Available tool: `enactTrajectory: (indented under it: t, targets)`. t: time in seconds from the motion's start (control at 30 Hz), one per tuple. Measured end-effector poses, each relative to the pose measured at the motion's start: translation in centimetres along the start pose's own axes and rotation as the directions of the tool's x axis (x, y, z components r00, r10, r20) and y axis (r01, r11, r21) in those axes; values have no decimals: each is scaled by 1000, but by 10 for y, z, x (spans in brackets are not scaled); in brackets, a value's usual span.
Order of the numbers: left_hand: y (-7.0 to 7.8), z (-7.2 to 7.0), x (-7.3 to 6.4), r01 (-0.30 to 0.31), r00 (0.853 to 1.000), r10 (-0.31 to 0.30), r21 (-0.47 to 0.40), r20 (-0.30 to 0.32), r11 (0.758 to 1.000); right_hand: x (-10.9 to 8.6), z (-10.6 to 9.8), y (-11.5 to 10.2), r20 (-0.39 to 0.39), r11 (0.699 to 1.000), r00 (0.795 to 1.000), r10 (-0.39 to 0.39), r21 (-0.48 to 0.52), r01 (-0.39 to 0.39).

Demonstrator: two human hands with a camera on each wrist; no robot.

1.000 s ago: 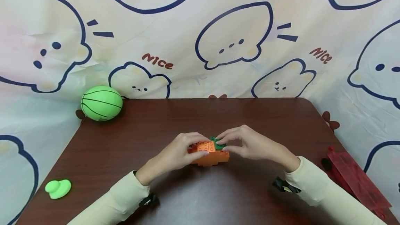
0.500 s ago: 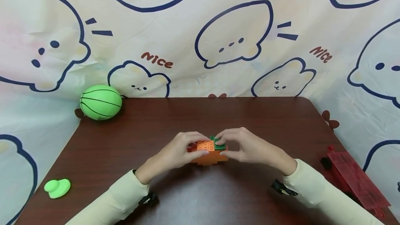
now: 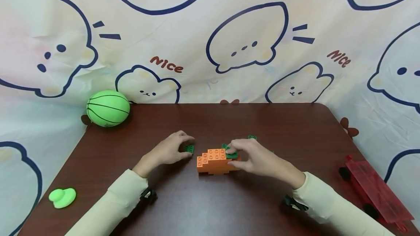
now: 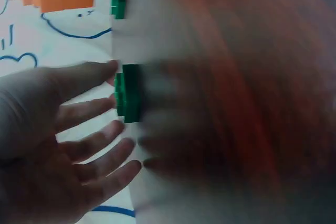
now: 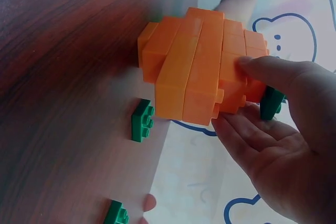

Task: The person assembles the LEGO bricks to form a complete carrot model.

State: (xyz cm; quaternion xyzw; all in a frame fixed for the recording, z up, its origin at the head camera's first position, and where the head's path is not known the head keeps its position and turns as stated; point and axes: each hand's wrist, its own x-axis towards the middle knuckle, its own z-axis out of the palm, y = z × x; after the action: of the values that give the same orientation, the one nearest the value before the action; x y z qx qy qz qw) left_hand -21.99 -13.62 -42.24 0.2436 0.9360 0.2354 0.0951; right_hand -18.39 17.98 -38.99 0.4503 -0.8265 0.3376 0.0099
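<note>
A stepped build of orange toy building blocks (image 3: 214,165) stands mid-table with a green block (image 3: 232,154) on its top right. My right hand (image 3: 259,157) holds the build's right end. In the right wrist view the thumb lies on one orange side, and the other fingers reach the opposite side. Left of the build, my left hand (image 3: 168,149) is at a loose green block (image 3: 189,149). The left wrist view shows its thumb and spread fingers around this green block (image 4: 129,94), fingertips right at its studded side.
Loose green blocks also lie behind the right hand, one by the build (image 5: 142,120) and another (image 5: 116,213) farther off. A green ball (image 3: 108,108) sits at the back left corner, a light green toy (image 3: 62,197) at left, and a red toy vehicle (image 3: 377,188) at right.
My left hand has left the orange build and moved left to the loose green block. The right hand stays at the build's right end.
</note>
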Motion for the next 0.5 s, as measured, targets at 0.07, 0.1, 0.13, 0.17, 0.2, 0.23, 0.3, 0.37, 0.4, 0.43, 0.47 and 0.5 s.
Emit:
enactTrajectory:
  t: [0.07,0.1,0.13,0.17,0.2,0.23,0.3,0.37,0.4,0.43,0.47,0.5]
  targets:
    - [-2,2,2,8,999,-9,30,39,1000,1,-1,0,9,1000,1000,4,-1,-4]
    - [-2,3,3,8,999,-10,33,50,999,1,-1,0,11,1000,1000,8,1,-8]
    - [-1,3,4,3,998,-5,33,56,999,1,-2,1,12,1000,1000,11,3,-11]
    - [0,3,4,-3,998,2,19,55,1000,1,-1,1,13,1000,1000,13,3,-13]
    - [1,2,4,-10,999,11,-12,48,1000,1,-1,1,14,1000,1000,18,4,-18]
    - [3,0,4,-21,999,23,-49,38,999,1,-1,2,16,1000,1000,21,6,-21]
    - [9,-7,1,-41,999,42,-148,8,988,0,-1,2,19,1000,999,28,6,-29]
    - [19,-15,-3,-75,997,69,-248,-33,966,0,-1,2,24,999,999,33,6,-33]
    - [25,-19,-6,-101,995,90,-291,-52,951,0,-2,2,27,999,999,35,9,-35]
    - [31,-22,-7,-134,991,117,-321,-72,938,0,-2,2,27,999,999,35,13,-36]
    - [37,-24,-9,-165,986,143,-344,-88,924,0,-3,3,24,999,999,35,15,-35]
    - [43,-25,-10,-206,978,179,-356,-108,912,0,-3,3,20,999,999,36,15,-37]
